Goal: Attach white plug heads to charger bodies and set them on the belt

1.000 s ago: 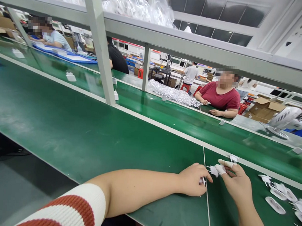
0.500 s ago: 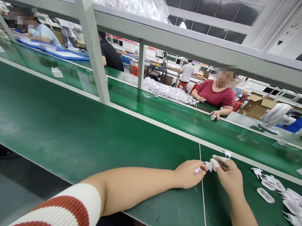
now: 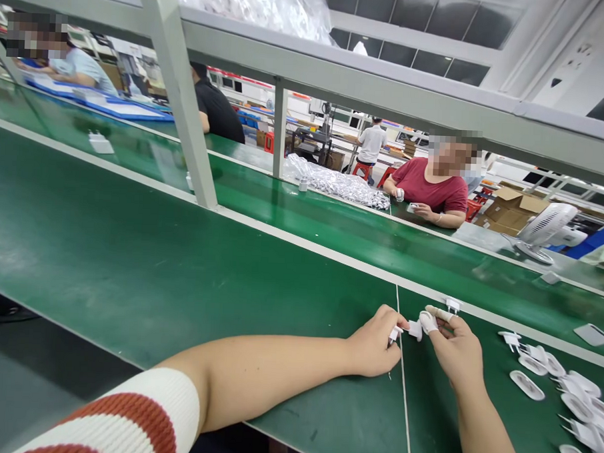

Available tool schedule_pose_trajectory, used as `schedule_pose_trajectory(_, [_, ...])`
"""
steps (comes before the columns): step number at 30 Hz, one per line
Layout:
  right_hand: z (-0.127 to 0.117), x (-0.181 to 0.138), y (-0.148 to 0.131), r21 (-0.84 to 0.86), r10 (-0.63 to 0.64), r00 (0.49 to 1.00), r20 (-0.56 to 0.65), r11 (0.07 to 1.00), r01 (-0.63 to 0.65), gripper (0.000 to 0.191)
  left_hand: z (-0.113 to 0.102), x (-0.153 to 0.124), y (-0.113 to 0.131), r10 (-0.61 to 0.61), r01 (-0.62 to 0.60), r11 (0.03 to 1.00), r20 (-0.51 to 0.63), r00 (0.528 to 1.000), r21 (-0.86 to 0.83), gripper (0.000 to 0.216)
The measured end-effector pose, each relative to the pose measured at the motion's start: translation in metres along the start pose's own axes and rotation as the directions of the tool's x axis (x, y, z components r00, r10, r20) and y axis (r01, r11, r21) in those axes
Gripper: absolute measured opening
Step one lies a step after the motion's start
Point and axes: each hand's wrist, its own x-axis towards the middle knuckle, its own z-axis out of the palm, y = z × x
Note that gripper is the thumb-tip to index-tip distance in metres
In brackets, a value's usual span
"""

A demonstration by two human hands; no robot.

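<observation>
Near the thin white line across the green bench (image 3: 280,279), my two hands work close together. My left hand (image 3: 374,344) is closed on a small white plug part (image 3: 395,333), with its thumb below it. My right hand (image 3: 456,353), with white covers on some fingertips, pinches another white plug piece (image 3: 414,330) that faces the left hand's part. Whether the two parts touch is too small to tell. Just beyond the right hand, a white two-pin plug (image 3: 452,304) stands by the pale rail.
To the right lie several white plug parts, some with pins and some oval shells (image 3: 526,385). A belt (image 3: 341,235) runs behind the rail (image 3: 301,243), carrying scattered white pieces. Opposite sits a co-worker in a red shirt (image 3: 436,189), near a white fan (image 3: 549,230). A shelf frame (image 3: 180,94) crosses above.
My left fingers have shifted around their part, the thumb now lower and apart from the index finger. Opposite, the co-worker has lifted a hand with a white piece off the bench edge.
</observation>
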Motion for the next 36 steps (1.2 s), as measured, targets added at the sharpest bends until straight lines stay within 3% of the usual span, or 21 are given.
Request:
schedule_pose_trajectory(7, [0.001, -0.004, 0.0, 0.121, 0.027, 1.0, 0.011, 0.992, -0.028, 0.059, 0.004, 0.003, -0.002, -0.037, 0.036, 0.998, -0.025, 0.999, -0.046, 0.026])
schedule_pose_trajectory(21, [0.004, -0.003, -0.001, 0.123, 0.02, 0.998, 0.051, 0.992, -0.026, 0.064, 0.004, 0.002, 0.002, -0.124, 0.115, 0.99, -0.118, 0.985, -0.087, 0.022])
schedule_pose_trajectory(36, [0.004, 0.003, 0.017, 0.08, -0.026, 0.997, 0.079, 0.997, 0.02, 0.059, 0.006, 0.004, -0.005, -0.066, 0.055, 0.988, -0.076, 0.995, -0.143, 0.029])
